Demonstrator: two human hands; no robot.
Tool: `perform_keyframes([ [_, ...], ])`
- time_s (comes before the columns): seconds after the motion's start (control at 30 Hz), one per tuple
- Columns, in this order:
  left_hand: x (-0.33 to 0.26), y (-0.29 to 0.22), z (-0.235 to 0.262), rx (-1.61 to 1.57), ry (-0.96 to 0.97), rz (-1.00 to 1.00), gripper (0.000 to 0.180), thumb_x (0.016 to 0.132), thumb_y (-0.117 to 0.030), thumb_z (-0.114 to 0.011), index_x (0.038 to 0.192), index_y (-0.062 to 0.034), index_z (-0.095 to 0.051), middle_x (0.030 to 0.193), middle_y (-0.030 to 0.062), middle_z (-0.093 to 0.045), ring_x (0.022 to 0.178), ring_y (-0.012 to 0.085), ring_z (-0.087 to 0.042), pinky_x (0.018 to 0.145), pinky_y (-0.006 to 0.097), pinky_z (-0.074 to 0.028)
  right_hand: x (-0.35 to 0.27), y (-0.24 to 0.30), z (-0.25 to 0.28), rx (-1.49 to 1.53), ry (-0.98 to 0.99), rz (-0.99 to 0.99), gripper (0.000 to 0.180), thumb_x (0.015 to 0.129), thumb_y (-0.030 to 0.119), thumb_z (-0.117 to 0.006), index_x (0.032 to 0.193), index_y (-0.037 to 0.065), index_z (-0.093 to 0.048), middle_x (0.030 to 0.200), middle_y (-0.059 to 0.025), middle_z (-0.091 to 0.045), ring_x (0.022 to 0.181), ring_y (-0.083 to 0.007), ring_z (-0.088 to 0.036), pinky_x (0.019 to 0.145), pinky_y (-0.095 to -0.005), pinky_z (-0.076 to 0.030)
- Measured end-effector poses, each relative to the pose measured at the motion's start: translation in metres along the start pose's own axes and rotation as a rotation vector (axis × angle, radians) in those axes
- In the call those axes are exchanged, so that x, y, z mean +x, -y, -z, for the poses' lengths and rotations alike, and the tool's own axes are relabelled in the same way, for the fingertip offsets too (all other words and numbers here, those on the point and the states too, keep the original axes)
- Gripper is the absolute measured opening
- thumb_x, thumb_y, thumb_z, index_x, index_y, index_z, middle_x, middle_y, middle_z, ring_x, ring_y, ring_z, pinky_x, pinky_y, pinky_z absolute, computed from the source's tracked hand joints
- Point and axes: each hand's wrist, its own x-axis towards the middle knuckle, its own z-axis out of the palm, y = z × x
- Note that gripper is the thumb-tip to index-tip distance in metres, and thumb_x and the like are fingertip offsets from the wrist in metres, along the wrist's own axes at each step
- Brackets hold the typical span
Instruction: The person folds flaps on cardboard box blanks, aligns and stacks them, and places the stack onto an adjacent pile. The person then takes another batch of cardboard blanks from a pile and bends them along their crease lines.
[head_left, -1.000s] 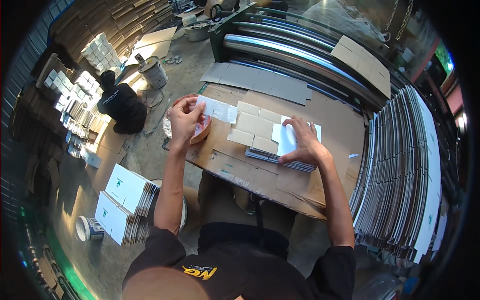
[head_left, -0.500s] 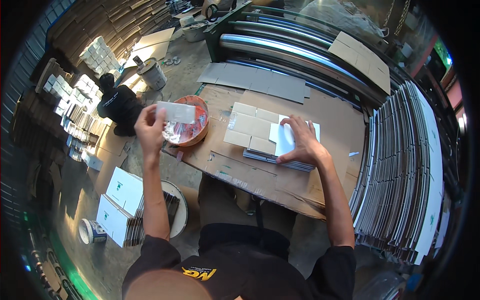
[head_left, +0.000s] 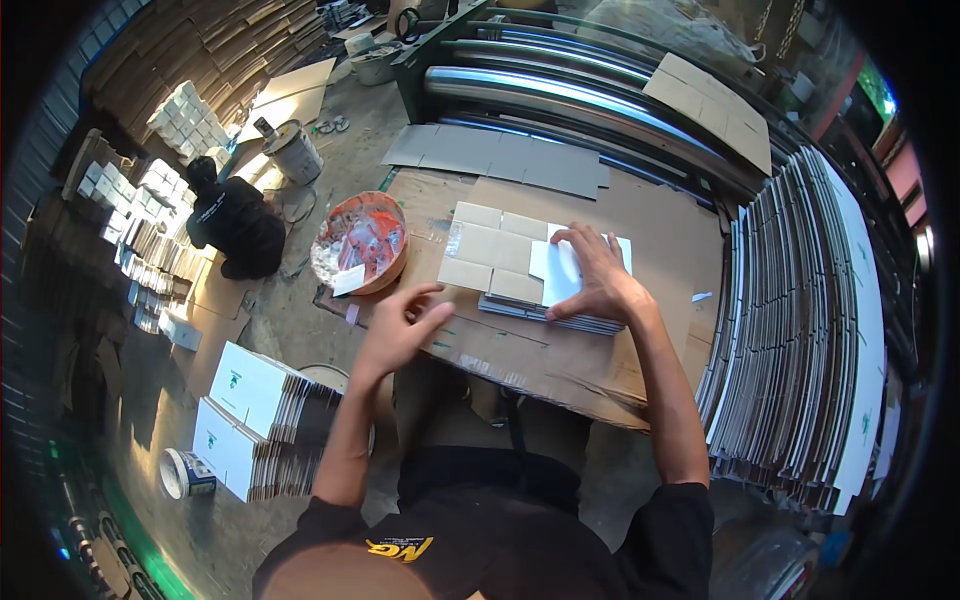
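Note:
A stack of folded cardboard blanks [head_left: 500,245] lies on the table, brown side up with a white panel [head_left: 550,262] at its right end. My right hand [head_left: 598,278] rests on that panel, fingers spread toward the far edge and thumb at the near edge. Just left of the stack, my left hand [head_left: 400,335] hovers over the table's near edge, empty, its fingers loosely curled and apart. Beyond it stands an orange bowl [head_left: 393,272] smeared with red and white stuff. A flat pale rectangular piece [head_left: 349,280] leans inside the bowl's near rim.
Rollers of a green machine [head_left: 560,95] run behind the cardboard-covered table [head_left: 660,330]. Grey sheets [head_left: 490,160] lie before them. A tall row of blanks [head_left: 790,330] stands at right. Bundled white boxes [head_left: 245,420] sit lower left. Another person [head_left: 238,225] crouches at left.
My left hand has let go of the pale rectangular piece, which now sits in the bowl, and has moved right and nearer to me. My right hand keeps its place on the white panel.

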Motion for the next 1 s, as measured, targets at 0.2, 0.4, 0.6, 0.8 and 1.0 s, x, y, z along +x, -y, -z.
perform_keyframes([
  [0.2,0.028,-0.001,-0.047,-0.365,-0.108,-0.104,0.040,0.102,-0.020,-0.072,0.136,0.0014,-0.068,0.106,0.0047,-0.073,0.083,0.0057,-0.062,0.073,0.024,-0.051,0.000,0.001,0.000,0.021,-0.018,0.051,0.114,0.048,0.053,-0.098,0.145,0.017,-0.051,0.155,-0.0126,-0.047,0.157,-0.0361,-0.030,0.133,-0.0621,-0.006],
  [0.4,0.073,-0.041,-0.030,0.318,0.142,-0.616,0.064,0.083,-0.030,-0.089,0.140,-0.0115,-0.066,0.165,0.0201,-0.042,0.155,0.0399,-0.036,0.127,0.049,-0.028,-0.001,-0.006,-0.002,0.014,-0.064,0.090,0.115,0.048,0.052,-0.098,0.146,0.016,-0.050,0.152,-0.0112,-0.047,0.153,-0.0344,-0.035,0.131,-0.0645,-0.012],
  [0.6,0.134,-0.046,-0.042,0.347,0.425,-0.525,0.102,0.062,-0.057,-0.095,0.143,-0.0139,-0.052,0.166,0.0238,-0.036,0.156,0.0456,-0.031,0.128,0.054,-0.026,-0.001,-0.004,0.000,0.018,-0.068,0.098,0.114,0.049,0.053,-0.098,0.146,0.017,-0.050,0.150,-0.0108,-0.048,0.153,-0.0345,-0.036,0.130,-0.0656,-0.014],
  [0.8,0.142,-0.044,-0.049,0.567,0.520,-0.513,0.111,0.058,-0.066,-0.094,0.146,-0.0153,-0.051,0.165,0.0224,-0.036,0.155,0.0444,-0.032,0.127,0.060,-0.023,-0.002,-0.011,-0.007,0.048,-0.097,0.090,0.115,0.050,0.057,-0.097,0.146,0.015,-0.049,0.151,-0.0125,-0.049,0.153,-0.0362,-0.038,0.131,-0.0653,-0.013],
  [1.0,0.144,-0.038,-0.048,0.603,0.527,-0.498,0.110,0.058,-0.071,-0.091,0.146,-0.0158,-0.052,0.166,0.0198,-0.034,0.156,0.0433,-0.030,0.125,0.064,-0.020,0.003,-0.014,-0.013,0.107,-0.159,0.059,0.122,0.041,0.062,-0.096,0.144,0.011,-0.056,0.148,-0.0132,-0.052,0.150,-0.0357,-0.042,0.130,-0.0652,-0.015],
])
